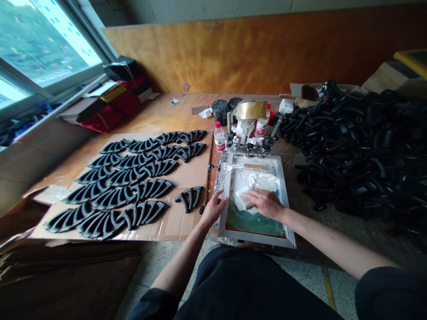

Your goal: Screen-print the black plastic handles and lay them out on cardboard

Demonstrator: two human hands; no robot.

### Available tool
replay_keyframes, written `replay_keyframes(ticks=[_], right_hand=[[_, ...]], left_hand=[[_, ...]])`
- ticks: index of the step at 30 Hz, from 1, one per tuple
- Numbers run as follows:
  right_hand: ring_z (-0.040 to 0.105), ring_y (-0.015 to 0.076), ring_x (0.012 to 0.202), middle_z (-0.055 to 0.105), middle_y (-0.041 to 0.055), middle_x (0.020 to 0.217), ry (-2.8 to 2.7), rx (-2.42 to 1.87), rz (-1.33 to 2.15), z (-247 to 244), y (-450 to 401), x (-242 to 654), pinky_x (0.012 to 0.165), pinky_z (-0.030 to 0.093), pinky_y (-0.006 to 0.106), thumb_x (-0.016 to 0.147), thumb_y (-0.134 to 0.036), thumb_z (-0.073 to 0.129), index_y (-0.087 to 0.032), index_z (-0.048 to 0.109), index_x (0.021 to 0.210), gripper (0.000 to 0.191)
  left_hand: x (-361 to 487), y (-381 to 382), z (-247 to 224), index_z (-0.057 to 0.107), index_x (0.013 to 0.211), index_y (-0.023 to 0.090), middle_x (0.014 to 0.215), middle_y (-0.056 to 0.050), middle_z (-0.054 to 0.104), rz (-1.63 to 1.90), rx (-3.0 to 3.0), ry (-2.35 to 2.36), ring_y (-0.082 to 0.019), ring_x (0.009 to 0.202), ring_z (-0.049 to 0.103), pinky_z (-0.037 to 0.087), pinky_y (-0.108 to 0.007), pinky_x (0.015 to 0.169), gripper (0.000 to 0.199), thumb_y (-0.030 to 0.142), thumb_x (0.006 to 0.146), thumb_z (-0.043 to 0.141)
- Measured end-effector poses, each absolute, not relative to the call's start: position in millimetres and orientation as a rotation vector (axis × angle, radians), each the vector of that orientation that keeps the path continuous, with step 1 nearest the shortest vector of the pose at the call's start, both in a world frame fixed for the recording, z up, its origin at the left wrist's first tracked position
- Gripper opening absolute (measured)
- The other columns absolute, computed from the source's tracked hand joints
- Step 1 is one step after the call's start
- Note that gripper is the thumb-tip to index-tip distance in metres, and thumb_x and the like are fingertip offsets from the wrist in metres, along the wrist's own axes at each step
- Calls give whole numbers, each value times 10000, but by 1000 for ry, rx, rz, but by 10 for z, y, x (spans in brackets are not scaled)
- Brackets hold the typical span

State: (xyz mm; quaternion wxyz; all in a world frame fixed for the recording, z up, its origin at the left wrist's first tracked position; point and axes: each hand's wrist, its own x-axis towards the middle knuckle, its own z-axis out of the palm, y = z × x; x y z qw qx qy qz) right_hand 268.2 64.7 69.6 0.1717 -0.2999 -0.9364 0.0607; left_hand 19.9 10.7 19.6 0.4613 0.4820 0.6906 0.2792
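A printing screen in a metal frame (288, 213) lies flat in front of me, with thick white ink (265, 181) spread over the upper part of its green mesh. My right hand (265, 203) is closed on a pale, flat scraper (244, 198), tilted against the mesh at the ink's lower edge. At the frame's left side is my left hand (215, 208), thumb and forefinger apart beside the metal edge; its other fingers are partly hidden. A small black part (202, 210) sits by its wrist. Behind the screen stands a hinge clamp (251, 144) spattered with white.
Rows of curved black tubes (130, 189) cover cardboard (167, 226) on the left. A large heap of black tubes (353, 138) fills the right side. Bottles (219, 138), a tape roll (251, 109) and a black tub (220, 111) stand behind the clamp. Red bundles (116, 106) lie near the window.
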Motion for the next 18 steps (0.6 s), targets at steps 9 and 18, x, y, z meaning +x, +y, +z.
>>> replay_keyframes(ticks=[9,18], right_hand=[[658,203,872,701,24,1088,-2436,-1170,364,1039,1148,2476,722,507,311,820,-240,699,-307,561,1303,506],[537,105,656,685,79,854,-1762,-1687,411,1199,1747,3609,631,421,227,986,-320,345,-24,610,1148,430]], left_hand=[[171,104,623,445,1418,223,623,60,485,723,1094,1562,-72,494,398,308,-186,483,660,509,836,570],[283,463,1701,640,1098,184,899,-60,681,1287,960,1185,-145,712,623,498,-244,603,554,642,887,411]])
